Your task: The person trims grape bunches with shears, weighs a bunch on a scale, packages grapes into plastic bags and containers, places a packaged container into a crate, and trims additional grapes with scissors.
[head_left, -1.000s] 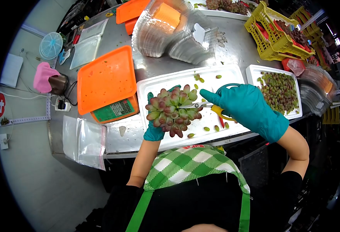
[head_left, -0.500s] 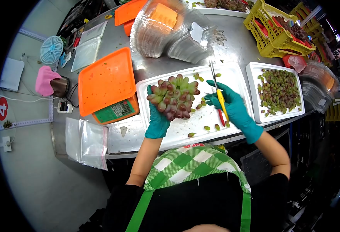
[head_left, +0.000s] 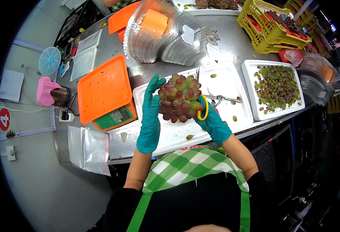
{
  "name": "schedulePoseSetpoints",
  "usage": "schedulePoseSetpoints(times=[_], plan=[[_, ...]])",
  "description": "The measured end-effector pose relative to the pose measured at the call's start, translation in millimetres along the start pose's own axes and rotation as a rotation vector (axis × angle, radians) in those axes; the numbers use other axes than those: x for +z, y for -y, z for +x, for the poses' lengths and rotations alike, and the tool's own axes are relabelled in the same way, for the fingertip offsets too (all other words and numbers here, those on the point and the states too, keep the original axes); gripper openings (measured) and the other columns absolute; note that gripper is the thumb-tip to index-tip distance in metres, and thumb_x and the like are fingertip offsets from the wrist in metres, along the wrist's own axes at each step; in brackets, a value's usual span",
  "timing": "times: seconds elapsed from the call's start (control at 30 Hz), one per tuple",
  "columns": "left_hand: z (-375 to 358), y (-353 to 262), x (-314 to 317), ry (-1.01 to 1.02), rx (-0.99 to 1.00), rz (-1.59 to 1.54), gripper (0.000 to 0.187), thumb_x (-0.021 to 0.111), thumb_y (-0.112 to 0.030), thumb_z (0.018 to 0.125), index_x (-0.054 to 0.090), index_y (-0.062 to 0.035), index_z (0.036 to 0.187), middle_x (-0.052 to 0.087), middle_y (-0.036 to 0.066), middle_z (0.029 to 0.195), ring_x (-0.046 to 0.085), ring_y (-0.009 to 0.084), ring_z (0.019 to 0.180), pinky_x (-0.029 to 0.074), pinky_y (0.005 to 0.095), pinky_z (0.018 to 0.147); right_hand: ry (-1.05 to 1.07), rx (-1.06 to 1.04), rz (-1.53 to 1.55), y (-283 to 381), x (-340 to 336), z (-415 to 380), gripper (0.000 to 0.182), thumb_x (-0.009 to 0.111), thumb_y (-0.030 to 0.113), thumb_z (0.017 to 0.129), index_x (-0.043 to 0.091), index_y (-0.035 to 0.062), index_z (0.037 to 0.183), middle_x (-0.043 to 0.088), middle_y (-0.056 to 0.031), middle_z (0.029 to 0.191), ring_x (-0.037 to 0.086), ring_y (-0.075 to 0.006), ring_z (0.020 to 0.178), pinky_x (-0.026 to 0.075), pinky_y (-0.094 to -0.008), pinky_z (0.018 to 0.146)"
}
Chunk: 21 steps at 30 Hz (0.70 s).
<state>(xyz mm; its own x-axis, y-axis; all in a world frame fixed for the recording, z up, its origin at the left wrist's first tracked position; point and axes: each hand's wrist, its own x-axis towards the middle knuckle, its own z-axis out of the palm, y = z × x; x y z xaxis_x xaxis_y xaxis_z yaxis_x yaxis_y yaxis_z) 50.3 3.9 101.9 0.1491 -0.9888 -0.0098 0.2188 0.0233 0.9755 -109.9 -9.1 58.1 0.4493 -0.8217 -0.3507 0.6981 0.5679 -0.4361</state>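
A bunch of plump red-green grapes (head_left: 179,98) is between my gloved hands, above a white tray (head_left: 162,142). My left hand (head_left: 150,120) is open along the bunch's left side, its fingers stretched upward. Under the right side of the bunch, my right hand (head_left: 215,127) is closed on yellow-handled scissors (head_left: 205,112). Their yellow loop rests against the grapes, and a thin blade shows above the bunch; the middle is hidden behind it. Metal shears (head_left: 228,98) lie in the tray just right of the bunch, among loose grapes (head_left: 189,137).
An orange scale (head_left: 104,91) stands left of the tray. Nested clear plastic containers (head_left: 148,34) are behind it. On the right sits a white box (head_left: 245,77) of loose grapes, with yellow crates (head_left: 260,33) beyond. Plastic bags (head_left: 87,149) hang over the table's front-left edge.
The bunch has turned and moved slightly right. My left hand has opened out beside it. My right hand has come in from the right with the scissors, and the shears now show in the tray.
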Motion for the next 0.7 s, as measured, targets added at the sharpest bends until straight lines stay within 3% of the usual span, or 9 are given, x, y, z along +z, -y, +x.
schedulePoseSetpoints(times=[0.1, 0.17, 0.23, 0.3, 0.33, 0.4, 0.47, 0.53, 0.7], plan=[[-6, 1, -11, -0.031, -0.132, -0.104, 0.053, 0.034, -0.048, 0.086, 0.037, -0.0132, 0.126, 0.044, 0.006, 0.121, 0.046, 0.0172, 0.105, 0.039, 0.0314, 0.088, -0.092, 0.07, 0.028, -6, -9, -1, 0.039, 0.038, 0.025, 0.09, 0.033, 0.0078, 0.125, 0.044, -0.0117, 0.119, 0.048, -0.0228, 0.106, 0.042, -0.0355, 0.091], [-1, 27, -19, -0.067, -0.167, -0.205, 0.058, 0.034, -0.051, 0.085, 0.037, -0.009, 0.125, 0.045, 0.009, 0.121, 0.045, 0.0208, 0.109, 0.036, 0.0365, 0.093, 0.03, 0.083, 0.081, -13, -29, 9, 0.041, 0.038, 0.025, 0.09, 0.032, 0.006, 0.125, 0.044, -0.0118, 0.119, 0.048, -0.0219, 0.106, 0.043, -0.0339, 0.09], [-2, 40, -15, 0.033, -0.472, -0.74, 0.064, 0.034, -0.055, 0.082, 0.037, -0.0083, 0.125, 0.042, 0.013, 0.124, 0.043, 0.0249, 0.112, 0.035, 0.0412, 0.094, 0.067, 0.088, 0.024, -14, -26, 11, 0.04, 0.043, 0.025, 0.089, 0.037, 0.0041, 0.122, 0.048, -0.0114, 0.114, 0.05, -0.0206, 0.105, 0.044, -0.0332, 0.09], [-10, 48, -11, 0.31, -0.488, -1.023, 0.065, 0.033, -0.056, 0.083, 0.032, -0.0097, 0.128, 0.036, 0.012, 0.129, 0.04, 0.0252, 0.115, 0.034, 0.0419, 0.095, 0.068, 0.052, -0.044, -14, -23, 8, 0.042, 0.049, 0.021, 0.086, 0.037, 0.0025, 0.121, 0.049, -0.0102, 0.114, 0.051, -0.018, 0.102, 0.043, -0.0298, 0.089], [-11, 56, -14, 0.434, -0.449, -1.114, 0.063, 0.032, -0.053, 0.084, 0.026, -0.0115, 0.131, 0.029, 0.01, 0.134, 0.035, 0.0246, 0.119, 0.029, 0.0419, 0.099, 0.105, 0.02, -0.119, -14, -23, 9, 0.042, 0.05, 0.021, 0.085, 0.038, 0.0022, 0.121, 0.049, -0.0097, 0.113, 0.051, -0.0173, 0.101, 0.043, -0.0287, 0.089], [-19, 65, -17, 0.453, -0.328, -0.898, 0.062, 0.03, -0.052, 0.085, 0.024, -0.0119, 0.132, 0.027, 0.009, 0.135, 0.031, 0.0238, 0.121, 0.024, 0.041, 0.101, 0.134, 0.029, -0.23, -11, -21, 11, 0.042, 0.053, 0.019, 0.084, 0.041, 0.0014, 0.12, 0.051, -0.007, 0.111, 0.052, -0.0134, 0.097, 0.043, -0.024, 0.085], [-21, 66, -19, 0.607, -0.307, -1.246, 0.06, 0.028, -0.049, 0.086, 0.02, -0.0122, 0.133, 0.025, 0.007, 0.136, 0.024, 0.0226, 0.125, 0.014, 0.0393, 0.105, 0.144, 0.064, -0.433, -1, -14, 11, 0.042, 0.053, 0.019, 0.084, 0.041, 0.0012, 0.12, 0.053, -0.0059, 0.108, 0.052, -0.0115, 0.095, 0.042, -0.0228, 0.083], [-24, 70, -18, 0.539, -0.279, -1.25, 0.061, 0.029, -0.05, 0.085, 0.02, -0.0121, 0.133, 0.025, 0.008, 0.136, 0.026, 0.0237, 0.124, 0.017, 0.0398, 0.104, 0.107, 0.109, -0.719, 17, 6, 10, 0.044, 0.055, 0.017, 0.083, 0.041, 0.001, 0.122, 0.055, -0.0038, 0.102, 0.051, -0.0084, 0.091, 0.041, -0.0212, 0.081], [-22, 51, -10, 0.2, -0.436, -1.234, 0.072, 0.042, -0.059, 0.077, 0.029, -0.0121, 0.129, 0.03, 0.012, 0.132, 0.031, 0.0305, 0.12, 0.025, 0.0455, 0.1, -0.051, -0.347, -0.945, 36, 24, -1, 0.042, 0.049, 0.003, 0.083, 0.039, -0.0004, 0.124, 0.057, -0.0083, 0.099, 0.055, -0.0113, 0.087, 0.044, -0.0217, 0.077]])
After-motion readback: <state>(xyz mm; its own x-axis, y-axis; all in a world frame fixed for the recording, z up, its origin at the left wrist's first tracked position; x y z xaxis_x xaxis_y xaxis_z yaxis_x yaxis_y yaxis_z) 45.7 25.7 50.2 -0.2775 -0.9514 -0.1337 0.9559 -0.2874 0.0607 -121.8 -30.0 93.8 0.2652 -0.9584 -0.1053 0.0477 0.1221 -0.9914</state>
